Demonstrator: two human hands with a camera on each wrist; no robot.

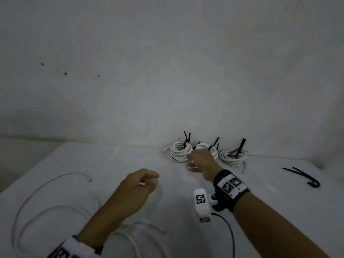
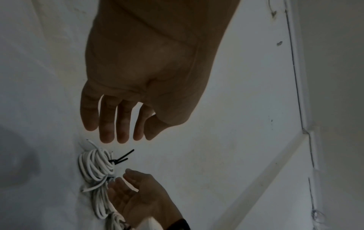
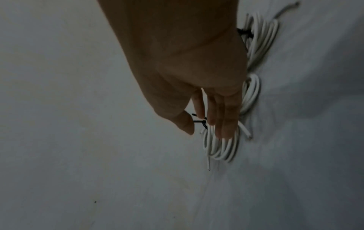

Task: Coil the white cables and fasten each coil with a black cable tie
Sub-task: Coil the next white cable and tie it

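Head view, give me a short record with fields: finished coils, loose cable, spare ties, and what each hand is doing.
finished coils: three tied coils in a row by the wall
loose cable: uncoiled white cable, near left
spare ties: black cable ties, far right on the table
left hand: holds nothing, fingers loosely curled
right hand: fingers straight, at the middle coil, no grip

— Left hand (image 1: 141,183)?
— Low over the table, fingers loosely extended, gripping nothing.
— Right hand (image 1: 200,161)?
— Reached further forward, fingers straight and together, thumb apart, wrist strapped.
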